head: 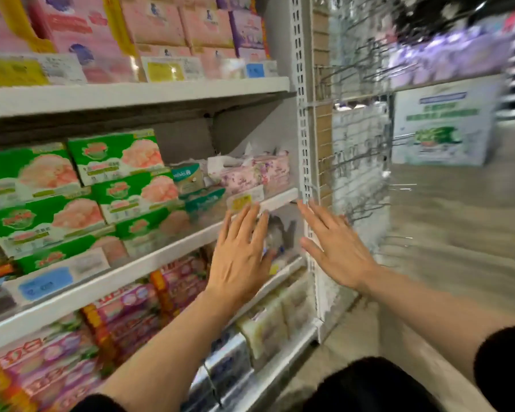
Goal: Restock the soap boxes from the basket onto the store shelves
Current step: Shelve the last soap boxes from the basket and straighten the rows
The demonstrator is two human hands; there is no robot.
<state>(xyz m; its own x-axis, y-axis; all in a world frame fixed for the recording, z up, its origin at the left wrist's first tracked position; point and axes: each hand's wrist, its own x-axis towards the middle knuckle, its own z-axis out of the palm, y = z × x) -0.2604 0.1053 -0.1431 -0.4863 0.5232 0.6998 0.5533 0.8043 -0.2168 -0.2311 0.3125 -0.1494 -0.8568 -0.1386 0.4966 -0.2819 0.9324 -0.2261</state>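
Both hands reach forward with flat, spread fingers, holding nothing: left hand (pixel 239 257) before the middle shelf edge (pixel 173 248), right hand (pixel 336 248) beside the perforated upright (pixel 305 162). Green soap boxes (pixel 113 162) sit stacked on that shelf.

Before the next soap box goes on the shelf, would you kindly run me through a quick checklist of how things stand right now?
1. Left hand free to pick: ok, fingers straight, holding nothing.
2. Right hand free: ok, open, empty.
3. Basket within reach: cannot tell, it is not in view.
4. Room on the middle shelf: ok, a gap shows above the floral packs at its right end.
5. Green boxes stacked steadily: cannot tell, the picture is blurred.
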